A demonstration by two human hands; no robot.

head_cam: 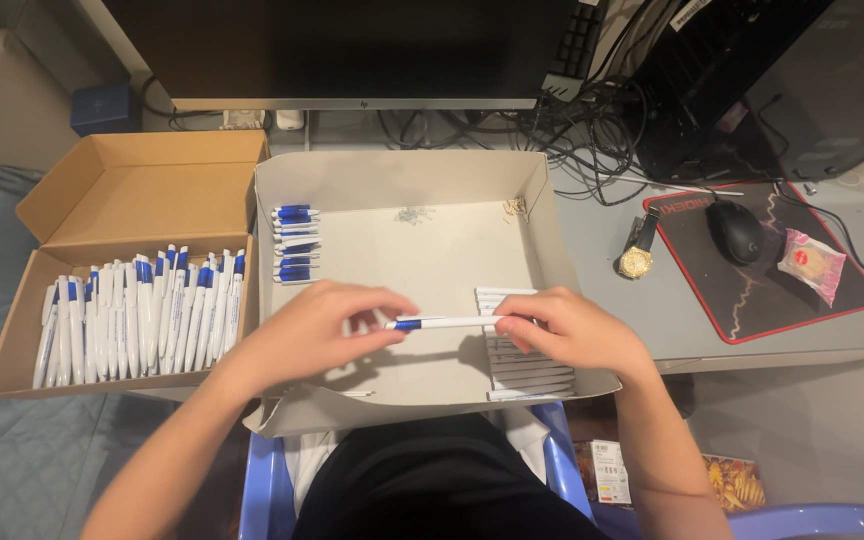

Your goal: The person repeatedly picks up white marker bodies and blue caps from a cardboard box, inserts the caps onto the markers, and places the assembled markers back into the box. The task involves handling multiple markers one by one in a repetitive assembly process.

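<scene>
Middle of the grey tray (pixel 542 200) is wide open, bare floor between the little stack of blue-and-white parts (pixel 295 243) on the left and the row of white barrels (pixel 527 350) on the right; its raised walls hem every side, so you go in from above; the brown box (pixel 132 180) next to it is packed with pens (pixel 142 315) in front, bare behind; the monitor (pixel 352 50) blocks the back; cables (pixel 582 140), a watch (pixel 638 250), a mouse (pixel 734 230) and a wrapped snack (pixel 812 262) clutter the right.
</scene>
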